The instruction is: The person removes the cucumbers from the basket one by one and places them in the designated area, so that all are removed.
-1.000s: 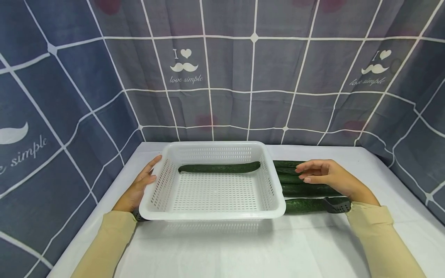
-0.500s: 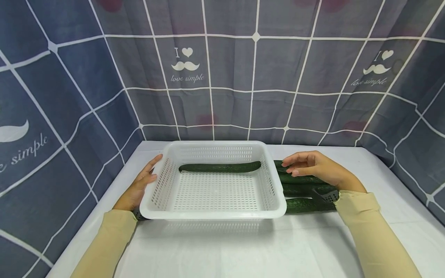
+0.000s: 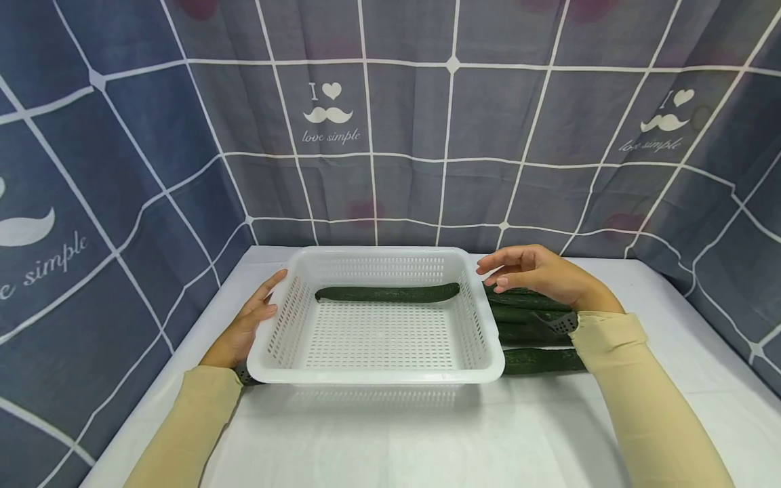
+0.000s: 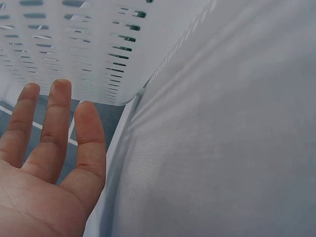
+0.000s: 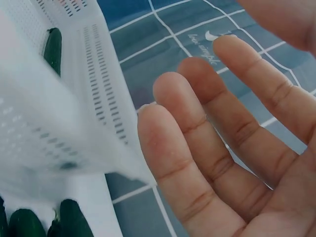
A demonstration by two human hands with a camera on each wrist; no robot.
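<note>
A white perforated plastic basket stands in the middle of the head view. One dark green cucumber lies across its far half. My left hand is at the basket's left side with fingers extended; in the left wrist view its fingertips overlap the basket's holed wall. Beyond the right rim, my right hand hovers over several more cucumbers lying side by side. Its fingers are gently bent with nothing between them, the tips close to the rim's far right corner in the right wrist view.
A white cloth covers the table. Blue-grey checked fabric hangs behind it and along both sides. The basket's right edge overlaps the ends of the loose cucumbers in the head view.
My right hand has moved left and away from me, from over the loose cucumbers to the basket's right rim. My left hand and the basket have stayed in place.
</note>
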